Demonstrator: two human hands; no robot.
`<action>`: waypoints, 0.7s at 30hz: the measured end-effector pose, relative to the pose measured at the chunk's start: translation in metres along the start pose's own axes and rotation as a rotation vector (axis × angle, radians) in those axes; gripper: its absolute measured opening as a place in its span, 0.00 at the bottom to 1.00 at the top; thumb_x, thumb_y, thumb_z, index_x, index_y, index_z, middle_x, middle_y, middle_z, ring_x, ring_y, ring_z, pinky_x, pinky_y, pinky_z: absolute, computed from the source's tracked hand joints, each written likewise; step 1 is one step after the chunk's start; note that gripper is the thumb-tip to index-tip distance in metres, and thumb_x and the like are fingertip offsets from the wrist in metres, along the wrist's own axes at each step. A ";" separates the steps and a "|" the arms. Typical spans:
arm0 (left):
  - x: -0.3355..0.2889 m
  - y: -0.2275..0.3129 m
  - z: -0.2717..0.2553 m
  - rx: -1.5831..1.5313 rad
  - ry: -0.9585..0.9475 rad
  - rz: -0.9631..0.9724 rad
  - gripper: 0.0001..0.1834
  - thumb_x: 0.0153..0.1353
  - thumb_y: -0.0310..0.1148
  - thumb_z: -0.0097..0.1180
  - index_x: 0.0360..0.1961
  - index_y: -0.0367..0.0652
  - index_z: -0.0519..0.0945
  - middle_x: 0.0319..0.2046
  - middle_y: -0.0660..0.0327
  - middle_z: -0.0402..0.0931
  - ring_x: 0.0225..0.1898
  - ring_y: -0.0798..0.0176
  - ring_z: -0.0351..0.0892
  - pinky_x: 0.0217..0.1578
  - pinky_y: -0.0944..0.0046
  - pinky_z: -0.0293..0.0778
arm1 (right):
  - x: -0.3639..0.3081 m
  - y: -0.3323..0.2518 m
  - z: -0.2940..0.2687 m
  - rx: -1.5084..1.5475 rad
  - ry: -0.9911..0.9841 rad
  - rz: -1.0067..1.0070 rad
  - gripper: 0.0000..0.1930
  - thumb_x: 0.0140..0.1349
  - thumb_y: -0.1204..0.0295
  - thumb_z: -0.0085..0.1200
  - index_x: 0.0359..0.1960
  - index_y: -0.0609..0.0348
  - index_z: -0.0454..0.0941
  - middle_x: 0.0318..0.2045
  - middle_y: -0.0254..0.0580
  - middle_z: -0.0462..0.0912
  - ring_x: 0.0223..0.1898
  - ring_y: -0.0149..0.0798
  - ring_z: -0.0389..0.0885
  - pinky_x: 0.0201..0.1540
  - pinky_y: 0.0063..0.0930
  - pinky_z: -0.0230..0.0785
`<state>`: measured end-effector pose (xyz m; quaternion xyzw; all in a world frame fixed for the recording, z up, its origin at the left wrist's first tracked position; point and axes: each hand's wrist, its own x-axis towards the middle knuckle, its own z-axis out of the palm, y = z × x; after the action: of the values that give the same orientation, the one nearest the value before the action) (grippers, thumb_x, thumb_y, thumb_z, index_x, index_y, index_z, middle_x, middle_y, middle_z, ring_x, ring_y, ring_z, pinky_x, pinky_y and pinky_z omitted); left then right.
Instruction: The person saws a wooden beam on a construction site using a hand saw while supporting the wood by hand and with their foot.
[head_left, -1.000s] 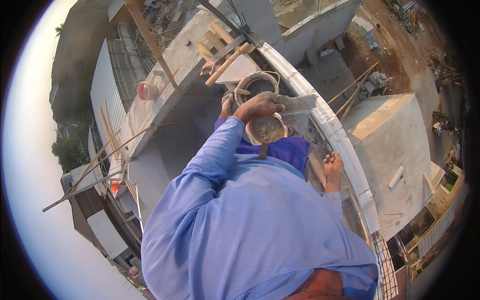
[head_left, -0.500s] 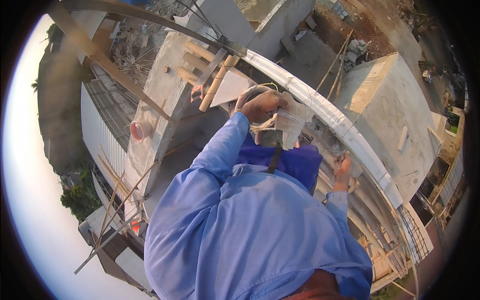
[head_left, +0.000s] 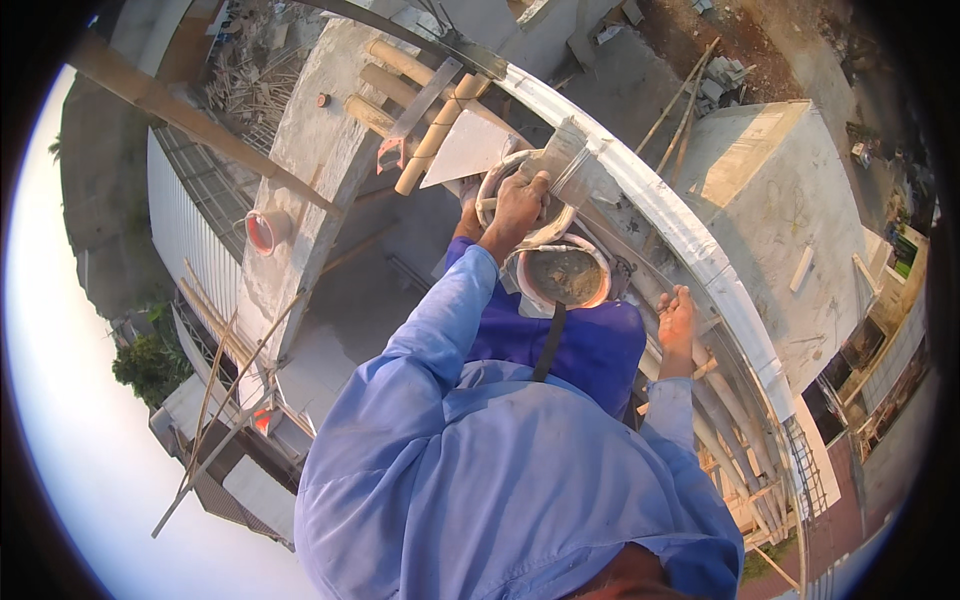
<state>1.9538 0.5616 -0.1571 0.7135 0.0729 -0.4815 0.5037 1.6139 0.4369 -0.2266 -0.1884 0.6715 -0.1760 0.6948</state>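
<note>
My left hand is closed on a flat greyish board with pale string wound around it, above the rim of a round mortar-smeared bucket. Just nearer my body stands a second bucket with grey mortar inside. To the right, apart from both buckets, my right hand is raised with its fingers curled in a pinch. A thin strand ran to those fingers half a second ago; now it is too fine to follow.
A hand saw with an orange handle lies across bamboo poles beside a pale triangular panel. A long white-edged beam curves past on the right. At left, a pipe stub sticks out of the concrete wall.
My left hand has moved the string-wound board up and away from me, uncovering the nearer mortar bucket. My right hand has shifted slightly left and down.
</note>
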 end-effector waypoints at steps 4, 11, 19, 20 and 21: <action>-0.013 -0.020 -0.003 0.509 -0.086 0.351 0.16 0.59 0.37 0.50 0.41 0.36 0.77 0.32 0.47 0.79 0.35 0.48 0.78 0.39 0.54 0.72 | -0.015 0.004 0.022 -0.037 -0.029 0.019 0.10 0.63 0.62 0.50 0.31 0.54 0.73 0.18 0.26 0.66 0.27 0.31 0.73 0.32 0.26 0.64; -0.062 -0.067 0.034 0.655 -0.220 0.518 0.15 0.58 0.36 0.49 0.43 0.41 0.78 0.35 0.43 0.77 0.38 0.41 0.76 0.41 0.51 0.71 | -0.022 -0.001 0.015 -0.215 -0.175 -0.028 0.08 0.62 0.64 0.50 0.32 0.55 0.75 0.20 0.28 0.65 0.25 0.30 0.72 0.26 0.25 0.64; -0.049 -0.061 0.032 0.674 -0.239 0.473 0.16 0.57 0.38 0.51 0.41 0.40 0.78 0.34 0.44 0.77 0.38 0.42 0.76 0.42 0.50 0.70 | -0.008 0.003 0.004 -0.232 -0.144 -0.044 0.08 0.62 0.64 0.49 0.31 0.53 0.75 0.20 0.27 0.66 0.25 0.30 0.72 0.29 0.26 0.65; -0.044 -0.064 0.029 0.676 -0.230 0.463 0.15 0.57 0.38 0.51 0.41 0.40 0.78 0.34 0.44 0.77 0.38 0.42 0.76 0.42 0.50 0.70 | -0.007 0.004 0.006 -0.200 -0.129 -0.029 0.08 0.63 0.64 0.49 0.31 0.53 0.75 0.20 0.27 0.66 0.25 0.30 0.72 0.29 0.27 0.65; -0.040 -0.066 0.026 0.677 -0.219 0.452 0.15 0.57 0.38 0.51 0.41 0.40 0.78 0.34 0.44 0.77 0.38 0.42 0.76 0.42 0.50 0.70 | -0.007 0.005 0.008 -0.168 -0.116 -0.013 0.08 0.63 0.64 0.49 0.31 0.53 0.75 0.20 0.27 0.66 0.25 0.30 0.72 0.29 0.27 0.65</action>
<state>1.8778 0.5882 -0.1702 0.7813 -0.3018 -0.4286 0.3388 1.6213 0.4452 -0.2229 -0.2603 0.6412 -0.1125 0.7130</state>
